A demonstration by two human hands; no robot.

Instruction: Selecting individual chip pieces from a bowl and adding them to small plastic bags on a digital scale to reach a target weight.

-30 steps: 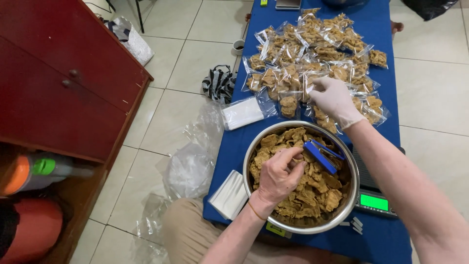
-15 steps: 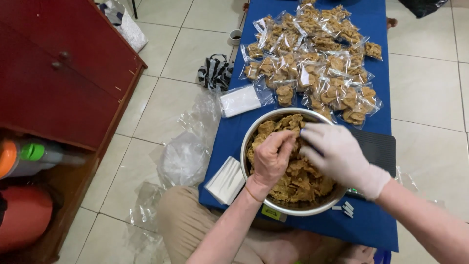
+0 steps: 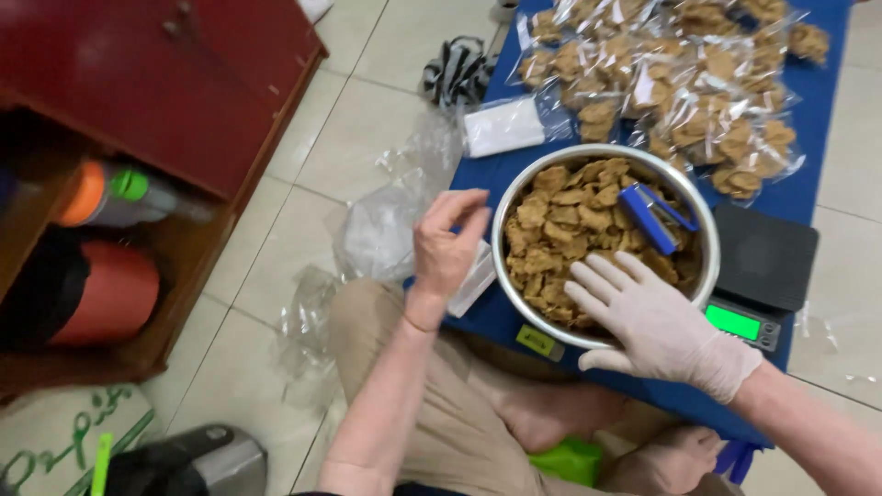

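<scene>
The right hand (image 3: 663,332), in a pale glove, lies flat and spread with its fingers (image 3: 602,280) over the near rim of the bowl (image 3: 506,213), resting on the chips (image 3: 570,225) inside; it grips nothing. The left hand (image 3: 445,248), bare, is raised just outside the bowl's left rim, fingers loosely curled and half open, thumb and forefinger near each other; whether it pinches anything cannot be told. Right beside its palm lies a small white stack of bags (image 3: 473,282) on the blue desk (image 3: 487,317).

Beyond the right hand's fingertips, a blue stapler (image 3: 663,214) lies on top of the chips toward the bowl's far right side. To the right of that hand, touching the bowl, sits a black scale (image 3: 764,266) with a lit green display (image 3: 732,322).

Left of the left hand, crumpled clear plastic (image 3: 381,230) lies on the tiled floor (image 3: 266,276). Further out from both hands, past the bowl, a white packet (image 3: 503,127) lies on the desk, and behind it a heap of filled clear bags (image 3: 680,83) of chips covers the far end. Well to the left stands a red cabinet (image 3: 184,83).
</scene>
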